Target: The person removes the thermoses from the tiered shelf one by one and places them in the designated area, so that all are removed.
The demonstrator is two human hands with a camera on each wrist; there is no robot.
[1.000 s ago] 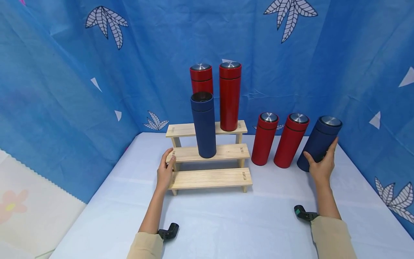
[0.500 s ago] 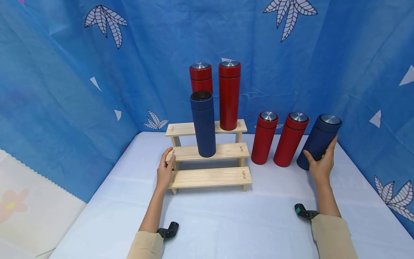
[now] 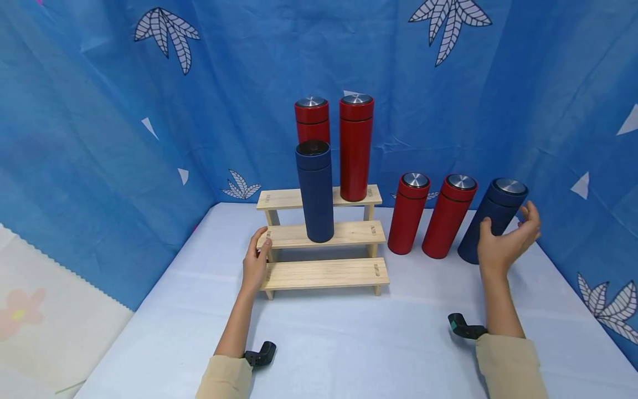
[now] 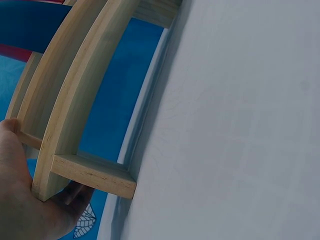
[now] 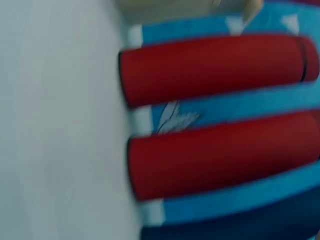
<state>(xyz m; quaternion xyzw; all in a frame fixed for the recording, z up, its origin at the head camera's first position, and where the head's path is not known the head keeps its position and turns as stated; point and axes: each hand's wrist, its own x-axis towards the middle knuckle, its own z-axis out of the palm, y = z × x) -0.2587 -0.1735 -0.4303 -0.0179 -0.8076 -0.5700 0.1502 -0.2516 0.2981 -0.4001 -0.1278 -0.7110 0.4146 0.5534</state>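
My left hand (image 3: 255,267) grips the left end of a three-step wooden rack (image 3: 326,274); in the left wrist view the thumb of this hand (image 4: 22,200) lies on the rack's edge (image 4: 75,100), its fingers partly hidden behind. My right hand (image 3: 505,244) is beside the right-hand blue bottle (image 3: 490,219), fingers bent and off its side, the thumb overlapping its front; contact there is unclear. Another blue bottle (image 3: 316,194) stands on the middle step. Behind it, two red bottles (image 3: 312,130) (image 3: 355,155) are at the top step.
Two red bottles (image 3: 408,216) (image 3: 448,219) stand on the white-covered table (image 3: 369,343) between the rack and the right-hand blue bottle. Blue patterned cloth (image 3: 259,66) hangs behind and at both sides.
My right hand's fingers have come away from the blue bottle's right side and shifted right. That bottle stays upright on the table. My left hand keeps its grip on the rack.
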